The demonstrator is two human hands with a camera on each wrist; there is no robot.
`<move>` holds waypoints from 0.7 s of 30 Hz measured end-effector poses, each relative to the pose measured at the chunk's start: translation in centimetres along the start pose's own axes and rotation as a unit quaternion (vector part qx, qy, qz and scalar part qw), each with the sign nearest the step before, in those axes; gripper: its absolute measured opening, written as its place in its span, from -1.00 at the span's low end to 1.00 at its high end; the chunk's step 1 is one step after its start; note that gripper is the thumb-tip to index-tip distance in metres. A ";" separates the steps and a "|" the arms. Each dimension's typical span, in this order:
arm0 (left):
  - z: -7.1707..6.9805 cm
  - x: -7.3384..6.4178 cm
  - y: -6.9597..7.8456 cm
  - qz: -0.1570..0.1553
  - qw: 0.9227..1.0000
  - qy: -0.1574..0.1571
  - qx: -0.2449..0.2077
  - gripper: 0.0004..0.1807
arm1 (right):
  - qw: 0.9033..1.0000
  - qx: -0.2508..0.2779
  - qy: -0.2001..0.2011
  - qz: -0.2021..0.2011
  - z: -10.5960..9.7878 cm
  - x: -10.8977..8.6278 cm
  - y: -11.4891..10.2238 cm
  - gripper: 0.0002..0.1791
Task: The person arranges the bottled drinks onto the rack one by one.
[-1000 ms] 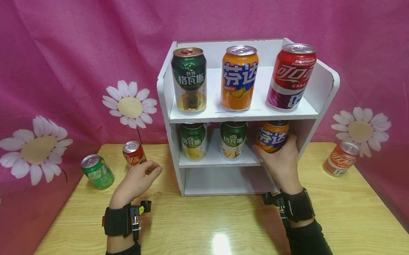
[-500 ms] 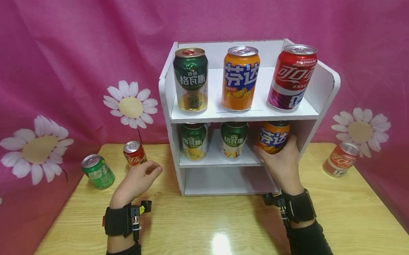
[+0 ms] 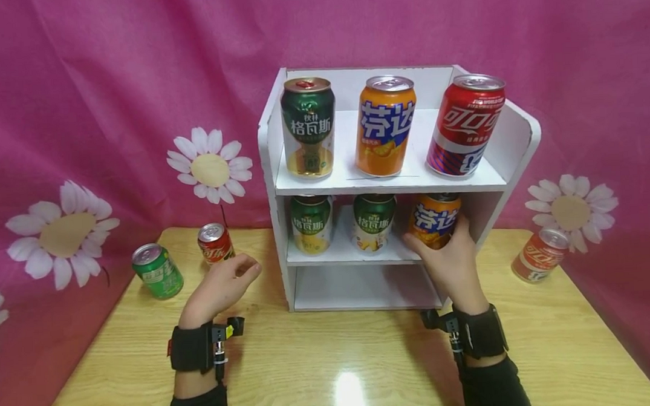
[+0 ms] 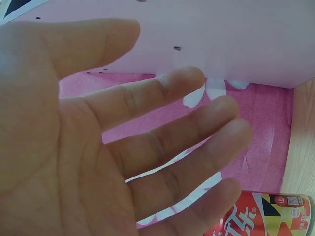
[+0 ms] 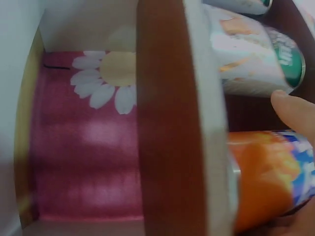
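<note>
On the right of the middle shelf stands an orange Fanta can (image 3: 436, 219). My right hand (image 3: 453, 267) is around its lower part, thumb on the left and fingers on the right. In the right wrist view the thumb (image 5: 295, 110) stands apart from the Fanta can (image 5: 268, 177), and the other fingers are mostly hidden. Two green-topped kvass cans, one left (image 3: 311, 225) and one in the middle (image 3: 373, 222), share that shelf. My left hand (image 3: 220, 289) holds nothing, its fingers extended, near a red cola can (image 3: 215, 243).
The white shelf unit (image 3: 360, 256) carries a kvass can (image 3: 308, 128), a Fanta can (image 3: 385, 126) and a red cola can (image 3: 465, 124) on top. A green can (image 3: 158, 271) stands on the table at left, another red can (image 3: 539, 254) at right. Pink cloth hangs behind.
The right thumb has come slightly down and away from the Fanta can, and more of the can's lower front shows. The head view has shifted a little. The left hand stays nearly still.
</note>
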State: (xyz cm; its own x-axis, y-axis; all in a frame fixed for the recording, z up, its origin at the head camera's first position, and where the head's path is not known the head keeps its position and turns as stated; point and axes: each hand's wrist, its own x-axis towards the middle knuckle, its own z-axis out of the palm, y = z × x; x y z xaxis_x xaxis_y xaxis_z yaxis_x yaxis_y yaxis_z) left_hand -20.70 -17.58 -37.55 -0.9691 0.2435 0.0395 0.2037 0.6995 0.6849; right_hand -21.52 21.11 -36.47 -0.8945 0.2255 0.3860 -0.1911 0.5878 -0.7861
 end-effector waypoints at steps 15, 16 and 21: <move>0.4 0.2 0.1 -0.004 1.000 -0.008 -0.002 -0.61 | 0.987 -0.031 0.066 -0.141 -3.9 -4.3 0.6 -0.49; 0.3 0.3 0.1 -0.005 1.000 -0.008 -0.002 -0.61 | 0.983 -0.019 0.090 -0.161 -4.2 -4.5 1.1 -0.60; 0.3 0.3 0.0 0.000 1.000 -0.010 -0.001 -0.60 | 0.958 -0.015 0.204 -0.198 -6.1 -4.1 4.4 -0.90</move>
State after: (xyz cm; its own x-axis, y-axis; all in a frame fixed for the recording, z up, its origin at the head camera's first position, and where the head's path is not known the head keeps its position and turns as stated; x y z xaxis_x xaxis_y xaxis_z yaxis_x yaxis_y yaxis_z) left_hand -20.90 -17.31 -37.73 -0.9662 0.2566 0.0258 0.2037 0.6981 0.6863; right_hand -16.21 27.49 -38.56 -0.5197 0.2617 0.8133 -0.4659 0.7112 -0.5265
